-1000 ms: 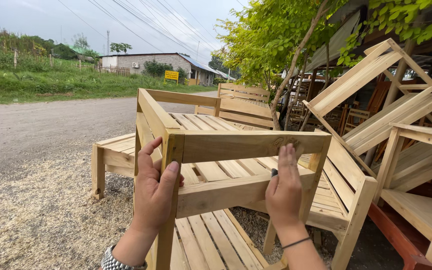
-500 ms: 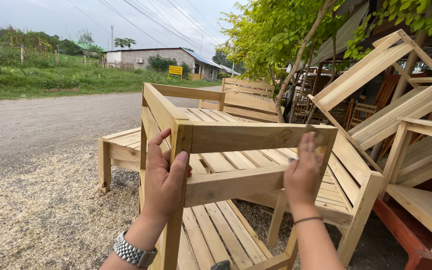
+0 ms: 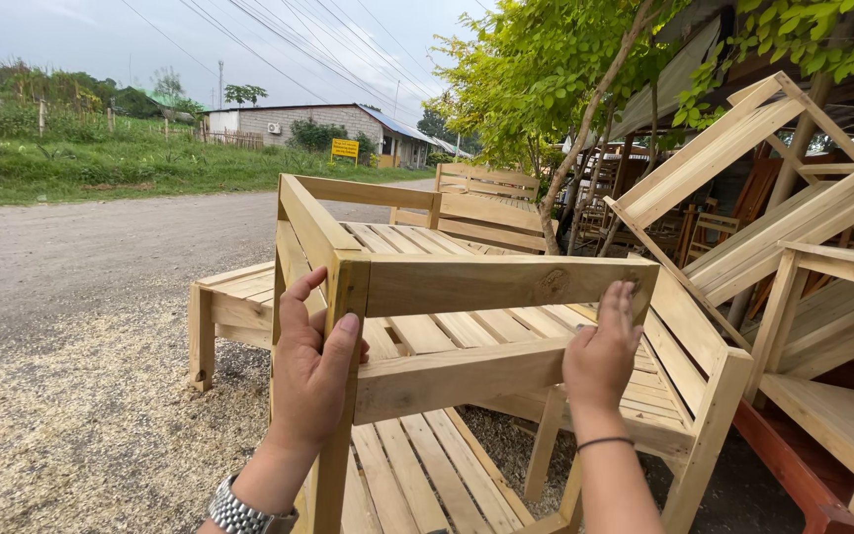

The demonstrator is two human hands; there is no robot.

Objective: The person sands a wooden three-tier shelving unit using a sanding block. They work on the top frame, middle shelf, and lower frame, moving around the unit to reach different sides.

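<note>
Both hands have shifted on the chair (image 3: 447, 297): left hand (image 3: 313, 371) now wraps its post, right hand (image 3: 600, 356) clasps the rail, grip seemingly steadier than before.

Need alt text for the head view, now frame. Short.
Two bare hands grip the near end of an unfinished wooden chair frame outdoors: the left hand wraps a corner post, the right hand holds the lower rail. More slatted wooden chairs are stacked at right beside a gravel road.
</note>
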